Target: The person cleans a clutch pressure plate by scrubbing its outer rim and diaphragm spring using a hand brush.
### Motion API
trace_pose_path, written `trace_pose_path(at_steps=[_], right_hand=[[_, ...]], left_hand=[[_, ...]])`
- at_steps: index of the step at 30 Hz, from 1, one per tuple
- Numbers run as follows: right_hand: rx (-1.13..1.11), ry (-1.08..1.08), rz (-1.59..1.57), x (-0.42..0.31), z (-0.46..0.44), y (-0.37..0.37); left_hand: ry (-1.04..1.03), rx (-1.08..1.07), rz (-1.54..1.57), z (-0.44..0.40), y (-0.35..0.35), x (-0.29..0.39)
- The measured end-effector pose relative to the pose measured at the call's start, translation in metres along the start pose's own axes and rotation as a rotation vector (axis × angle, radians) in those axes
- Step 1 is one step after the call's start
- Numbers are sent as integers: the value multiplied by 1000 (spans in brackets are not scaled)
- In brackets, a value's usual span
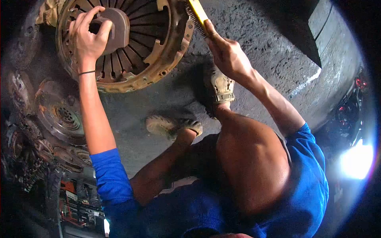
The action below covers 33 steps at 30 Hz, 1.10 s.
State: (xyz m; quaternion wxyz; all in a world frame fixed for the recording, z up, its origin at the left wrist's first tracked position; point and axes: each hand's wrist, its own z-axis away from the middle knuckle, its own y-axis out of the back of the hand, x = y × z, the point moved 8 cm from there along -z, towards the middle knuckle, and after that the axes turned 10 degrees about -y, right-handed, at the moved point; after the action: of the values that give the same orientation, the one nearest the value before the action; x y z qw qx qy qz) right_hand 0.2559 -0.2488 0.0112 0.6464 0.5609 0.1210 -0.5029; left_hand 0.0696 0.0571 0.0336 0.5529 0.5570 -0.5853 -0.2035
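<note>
A rusty clutch pressure plate (149, 75) with radial spring fingers lies on the dark floor at the upper left. At its centre is a thick grey-brown metal collar (119, 29) with a flat side. My left hand (89, 35) grips this collar, fingers and thumb curled around its hole. A yellow wire brush (197, 11) is held in my right hand (228, 53), fingers wrapped around its handle. Its bristles face the plate's right rim; whether they touch it I cannot tell. The brush's upper end is cut off by the frame.
Several greasy round metal parts, including a flywheel-like disc (65, 115), lie along the left. My shoes (222, 85) are on the rough floor (254, 23) below the plate. A dark slab edge (313, 47) stands at the upper right, and a bright light (357, 158) shines at right.
</note>
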Motion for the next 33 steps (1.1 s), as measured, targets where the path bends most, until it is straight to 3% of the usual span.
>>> trace_pose_path(at_steps=[2,9,10,18,27,33], right_hand=[[14,10,22,-3,8,0],[-6,9,-5,0,12,-5],[-114,-139,-4,11,7,-10],[-68,-10,-38,5,-5,-6],[-98,-253,-36,25,45,13],[-86,-208,-73,13,-12,-7]], left_hand=[[-54,58,6,0,0,2],[39,2,-7,4,-1,-2],[3,15,-33,2,-1,-1],[-14,22,-50,0,2,5],[-10,-22,-35,3,-1,1],[-2,0,-29,1,0,2]])
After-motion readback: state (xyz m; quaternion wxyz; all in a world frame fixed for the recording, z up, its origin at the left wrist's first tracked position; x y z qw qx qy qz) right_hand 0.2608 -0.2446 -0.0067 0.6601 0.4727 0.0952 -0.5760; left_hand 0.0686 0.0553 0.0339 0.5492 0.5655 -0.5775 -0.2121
